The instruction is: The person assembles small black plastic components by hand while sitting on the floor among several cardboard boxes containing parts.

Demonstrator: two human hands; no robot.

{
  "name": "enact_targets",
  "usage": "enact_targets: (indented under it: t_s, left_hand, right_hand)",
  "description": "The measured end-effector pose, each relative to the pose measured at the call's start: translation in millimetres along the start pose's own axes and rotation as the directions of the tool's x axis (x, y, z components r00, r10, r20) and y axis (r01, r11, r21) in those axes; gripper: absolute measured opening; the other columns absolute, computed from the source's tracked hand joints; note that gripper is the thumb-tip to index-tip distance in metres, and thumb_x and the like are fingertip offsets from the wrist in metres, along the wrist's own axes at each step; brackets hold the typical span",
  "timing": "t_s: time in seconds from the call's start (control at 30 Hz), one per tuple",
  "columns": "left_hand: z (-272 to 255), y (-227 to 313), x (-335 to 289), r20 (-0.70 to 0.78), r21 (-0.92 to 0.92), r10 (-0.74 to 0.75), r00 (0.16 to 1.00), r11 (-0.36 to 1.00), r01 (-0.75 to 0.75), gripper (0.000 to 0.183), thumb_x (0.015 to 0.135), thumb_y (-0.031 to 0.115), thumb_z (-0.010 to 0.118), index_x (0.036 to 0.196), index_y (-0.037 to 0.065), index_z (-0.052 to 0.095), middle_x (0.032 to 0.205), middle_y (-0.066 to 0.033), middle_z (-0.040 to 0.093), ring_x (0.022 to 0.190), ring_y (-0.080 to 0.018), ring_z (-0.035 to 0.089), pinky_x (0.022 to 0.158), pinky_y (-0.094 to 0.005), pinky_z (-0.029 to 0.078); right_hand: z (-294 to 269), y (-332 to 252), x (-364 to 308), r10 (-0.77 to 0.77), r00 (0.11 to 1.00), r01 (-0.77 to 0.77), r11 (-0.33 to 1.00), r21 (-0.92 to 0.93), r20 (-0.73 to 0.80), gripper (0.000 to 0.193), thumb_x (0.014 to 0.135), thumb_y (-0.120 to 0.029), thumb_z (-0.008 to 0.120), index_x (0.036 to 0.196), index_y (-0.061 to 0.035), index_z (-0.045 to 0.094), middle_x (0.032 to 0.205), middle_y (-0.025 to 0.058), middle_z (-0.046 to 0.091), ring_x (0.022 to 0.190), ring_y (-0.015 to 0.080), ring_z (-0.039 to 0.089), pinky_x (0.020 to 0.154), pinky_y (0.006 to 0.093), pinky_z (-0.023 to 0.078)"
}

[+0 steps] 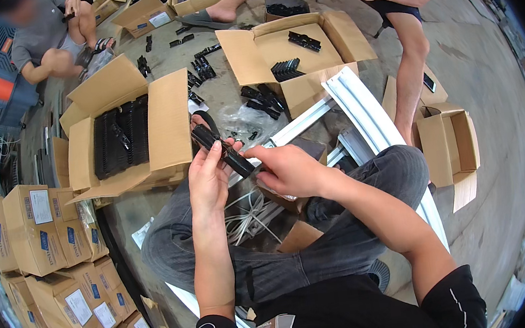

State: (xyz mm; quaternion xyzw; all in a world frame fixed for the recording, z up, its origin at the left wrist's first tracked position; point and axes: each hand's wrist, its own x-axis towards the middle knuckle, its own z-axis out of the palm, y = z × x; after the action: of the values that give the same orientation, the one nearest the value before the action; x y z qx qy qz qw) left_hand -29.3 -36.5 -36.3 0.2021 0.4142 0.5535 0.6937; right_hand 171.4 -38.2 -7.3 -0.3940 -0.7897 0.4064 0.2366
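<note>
A glossy black tubular plastic part [237, 161] lies slantwise in front of me, above my lap. My left hand [208, 176] is closed round its upper stretch, thumb on top. At the lower right end, my right hand [292, 168] has its index finger and thumb closed on the part. To the left, an open cardboard box [169, 126] is filled with rows of black parts [120, 137]. Beyond my hands, a wider open box [239, 54] holds a short row of black parts [286, 70] and one loose piece [304, 41].
White metal profiles [365, 108] cross by my legs, beside a coiled white cable [249, 220]. Stacked cartons [58, 230] stand at left, a small open box [446, 144] at right. Two people sit opposite, one's leg [411, 58] near the wide box. Loose black parts [203, 68] dot the floor.
</note>
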Motion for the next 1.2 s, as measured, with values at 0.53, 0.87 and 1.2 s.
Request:
enact_targets:
  t_s: [0.53, 0.87, 1.2]
  left_hand:
    - [2.1, -0.3, 0.9, -0.012, 0.045, 0.03, 0.999, 0.999, -0.029, 0.029, 0.1, 0.026, 0.059, 0.116, 0.002, 0.061, 0.111, -0.0173, 0.068, 0.102, -0.026, 0.068, 0.089, -0.0407, 0.057]
    - [6.1, 2.7, -3.1, 0.063, 0.051, -0.003, 0.998, 0.999, 0.0, 0.044, 0.093, 0.007, 0.066, 0.133, 0.003, 0.047, 0.109, -0.0157, 0.068, 0.101, -0.0235, 0.069, 0.088, -0.0422, 0.058]
    - [4.7, -0.3, -2.4, 0.054, 0.038, -0.004, 0.999, 0.999, 0.002, 0.041, 0.094, 0.009, 0.063, 0.133, 0.006, 0.05, 0.117, -0.0186, 0.065, 0.109, -0.0288, 0.066, 0.092, -0.0457, 0.056]
  right_hand:
    - [18.0, 3.5, 2.4, -0.078, 0.941, 0.057, 0.996, -0.071, -0.329, 0.016, 0.081, 0.0, 0.06, 0.097, 0.0022, 0.063, 0.085, 0.0202, 0.063, 0.079, 0.0406, 0.063, 0.07, 0.0456, 0.052]
    - [17.5, 5.3, 3.5, -0.048, 0.928, 0.035, 0.999, -0.042, -0.37, 0.008, 0.082, -0.002, 0.059, 0.089, 0.001, 0.061, 0.081, 0.0204, 0.061, 0.077, 0.0412, 0.062, 0.069, 0.0485, 0.051]
    - [16.8, 8.6, 3.3, -0.097, 0.939, 0.05, 0.988, -0.149, -0.33, 0.011, 0.082, -0.002, 0.06, 0.093, 0.0011, 0.058, 0.084, 0.0185, 0.061, 0.08, 0.0395, 0.062, 0.071, 0.0479, 0.052]
